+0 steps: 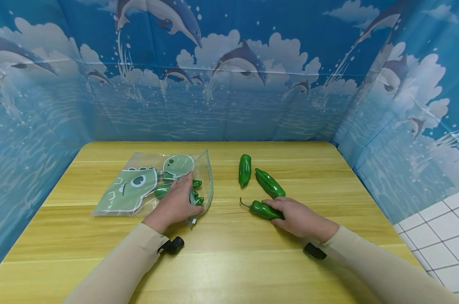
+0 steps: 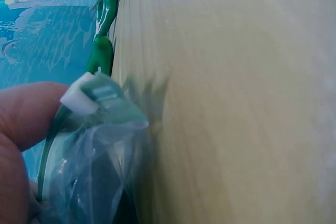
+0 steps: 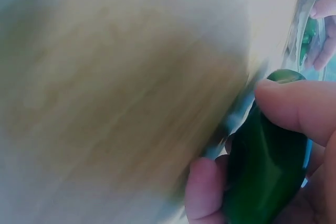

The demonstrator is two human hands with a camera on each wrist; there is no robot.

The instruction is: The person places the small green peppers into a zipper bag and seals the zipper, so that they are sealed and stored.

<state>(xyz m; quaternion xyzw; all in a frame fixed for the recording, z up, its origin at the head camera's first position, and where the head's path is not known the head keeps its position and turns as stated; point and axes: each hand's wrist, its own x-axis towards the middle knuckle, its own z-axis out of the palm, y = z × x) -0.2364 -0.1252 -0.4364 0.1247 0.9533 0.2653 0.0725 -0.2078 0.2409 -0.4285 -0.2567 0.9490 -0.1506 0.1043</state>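
Observation:
A clear zip bag (image 1: 145, 202) printed with green cartoon figures lies on the left of the table, with several green peppers (image 1: 161, 191) inside. My left hand (image 1: 180, 198) holds the bag near its mouth, thumb by the zip edge; a white slider (image 2: 79, 95) shows beside the thumb in the left wrist view. In my right hand (image 1: 297, 216) a green chili pepper (image 1: 264, 210) is gripped between thumb and fingers, its thin stem pointing left. The right wrist view shows that pepper (image 3: 268, 156) up close. Two more green peppers (image 1: 245, 170) (image 1: 269, 183) lie just beyond it.
The yellow wood-grain table (image 1: 233, 261) ends at a dolphin-print curtain (image 1: 229, 105) at the back and sides. White floor tiles (image 1: 442, 228) show on the right. Each wrist carries a small black camera (image 1: 174, 245).

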